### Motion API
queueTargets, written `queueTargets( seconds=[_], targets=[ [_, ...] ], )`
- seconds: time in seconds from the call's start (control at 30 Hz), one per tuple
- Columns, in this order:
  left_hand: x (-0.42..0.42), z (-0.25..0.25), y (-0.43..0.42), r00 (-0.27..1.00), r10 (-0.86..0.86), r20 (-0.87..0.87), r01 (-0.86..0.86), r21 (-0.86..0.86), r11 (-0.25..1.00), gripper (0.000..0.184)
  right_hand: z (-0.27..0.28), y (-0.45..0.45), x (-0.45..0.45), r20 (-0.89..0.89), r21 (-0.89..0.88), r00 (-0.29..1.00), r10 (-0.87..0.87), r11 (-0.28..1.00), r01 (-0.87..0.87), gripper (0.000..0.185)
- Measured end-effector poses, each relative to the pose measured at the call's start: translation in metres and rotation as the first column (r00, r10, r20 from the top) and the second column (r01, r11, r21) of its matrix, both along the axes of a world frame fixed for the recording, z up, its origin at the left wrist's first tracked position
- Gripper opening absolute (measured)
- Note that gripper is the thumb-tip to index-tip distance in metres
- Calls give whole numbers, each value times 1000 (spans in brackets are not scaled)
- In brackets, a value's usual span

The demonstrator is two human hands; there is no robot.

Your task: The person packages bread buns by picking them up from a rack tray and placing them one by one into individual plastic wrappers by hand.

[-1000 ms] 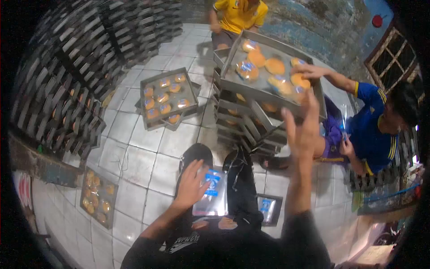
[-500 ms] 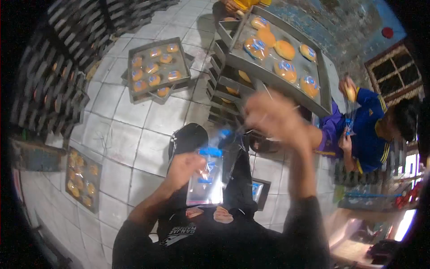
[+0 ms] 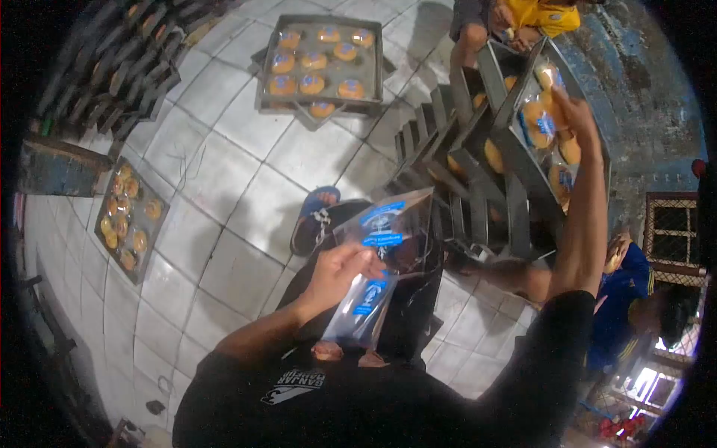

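Note:
My left hand (image 3: pixel 349 270) pinches a clear plastic bag with blue print (image 3: pixel 385 224), held up above my lap. More clear printed bags (image 3: pixel 364 302) lie on my lap beneath it. My right hand (image 3: pixel 573 112) reaches into the top tray (image 3: pixel 526 160) of the stack at the right, its fingers closed at a bun among bagged and bare buns. The fingertips are partly hidden, so the grip is unclear. Beside that hand sits a bagged bun (image 3: pixel 538 123).
A stacked tray of bagged buns (image 3: pixel 381 56) stands on the tiled floor ahead, another tray (image 3: pixel 142 261) at the left. One person in yellow (image 3: pixel 549 16) sits beyond the stack; another in blue (image 3: pixel 627 280) is at the right. Dark racks (image 3: pixel 112 82) stand at the upper left.
My left hand has lifted a bag off the pile on my lap. My right hand has moved from above my lap to the top tray. The view has turned.

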State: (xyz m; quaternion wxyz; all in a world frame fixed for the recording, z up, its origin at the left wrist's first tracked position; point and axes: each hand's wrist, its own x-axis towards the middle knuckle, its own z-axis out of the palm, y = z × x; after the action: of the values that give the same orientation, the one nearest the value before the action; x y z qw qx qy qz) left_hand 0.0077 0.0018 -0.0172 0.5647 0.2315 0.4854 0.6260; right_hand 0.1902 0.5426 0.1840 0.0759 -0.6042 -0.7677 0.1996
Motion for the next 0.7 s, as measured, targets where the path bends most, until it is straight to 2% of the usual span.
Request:
queueTargets(
  seconds=[0.03, 0.1, 0.13, 0.17, 0.23, 0.3, 0.33, 0.37, 0.4, 0.43, 0.5, 0.57, 0.6, 0.63, 0.67, 0.7],
  targets=[
    [1, -1, 0, 999, -18, -27, 19, 33, 999, 26, 9, -14, -5, -39, -17, 999, 3, 1000, -3, 50],
    [4, -10, 0, 1000, -27, 3, 26, 56, 998, 24, 6, -33, 1, -127, -11, 984, 125, 992, -127, 51],
    [5, -12, 1, 1000, -5, 29, 4, 49, 999, 23, 6, -39, 9, -222, 15, 943, 246, 968, -249, 52],
    [7, -10, 2, 999, 12, 52, -14, 42, 999, 24, 4, -47, 17, -226, 29, 946, 233, 972, -232, 52],
    [9, -2, 6, 1000, 18, 17, -18, 43, 999, 27, 4, -61, 27, -325, -107, 902, 284, 937, -334, 56],
    [8, -4, 6, 991, 36, 128, -36, 2, 999, 30, 26, -78, 37, -420, -29, 864, 278, 947, -319, 52],
    [8, -2, 4, 989, 44, 141, -44, -8, 999, 31, 37, -93, 44, -645, 33, 740, 190, 975, -222, 54],
    [9, 1, 4, 991, 41, 127, -41, 0, 999, 31, 47, -110, 55, -825, 65, 553, 113, 992, -107, 56],
    [8, 6, 7, 968, 118, 222, -115, -27, 993, 31, 54, -133, 62, -957, 55, 263, 122, 967, -249, 49],
    [7, 10, 10, 930, 192, 312, -181, -64, 981, 33, 53, -164, 69, -960, 65, 251, 126, 969, -239, 49],
    [-4, 13, 23, 917, 207, 341, -200, -56, 978, 32, 45, -234, 69, -999, 9, -39, -3, 954, -301, 38],
    [-18, 6, 42, 866, 293, 405, -260, -136, 956, 31, 15, -315, 53, -1000, -6, -2, -8, 900, -435, 40],
    [-22, 5, 50, 830, 322, 457, -288, -144, 947, 26, -1, -354, 45, -956, -39, 287, 56, 948, -315, 46],
    [-22, 5, 57, 835, 321, 447, -294, -130, 947, 26, -17, -394, 37, -824, -52, 562, 76, 977, -208, 53],
    [-20, 5, 64, 833, 336, 440, -300, -152, 942, 23, -53, -418, 30, -733, 179, 606, 309, 947, -266, 54],
    [-15, 8, 71, 831, 350, 433, -303, -175, 937, 20, -68, -439, 19, -536, 478, 589, 604, 793, -377, 54]
  ],
)
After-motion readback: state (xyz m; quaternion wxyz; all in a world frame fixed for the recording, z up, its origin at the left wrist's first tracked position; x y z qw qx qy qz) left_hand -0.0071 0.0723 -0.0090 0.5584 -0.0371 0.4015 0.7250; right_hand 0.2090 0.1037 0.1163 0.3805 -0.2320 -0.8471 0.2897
